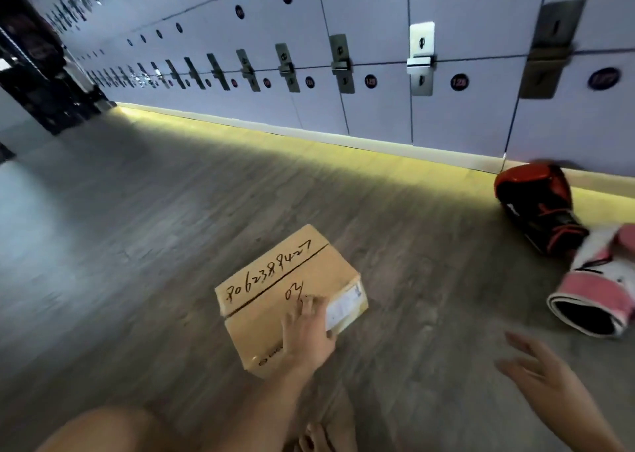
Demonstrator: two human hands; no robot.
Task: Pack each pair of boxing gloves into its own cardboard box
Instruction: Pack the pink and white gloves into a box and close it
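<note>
A closed cardboard box [275,290] with black handwritten numbers on its top lies on the wooden floor in the middle. My left hand [305,331] rests on its near right corner, fingers on the lid and thumb down the labelled side. My right hand [539,369] hovers above the floor at the lower right, fingers spread and holding nothing. A black and red boxing glove [539,204] lies by the lockers at the right. A pink and white boxing glove [598,286] lies just in front of it, its cuff opening toward me.
A long wall of pale numbered lockers [378,108] runs along the back, with a lit yellow strip at its base. A dark rack [37,63] stands at the far left. My bare knee [113,431] and toes show at the bottom edge.
</note>
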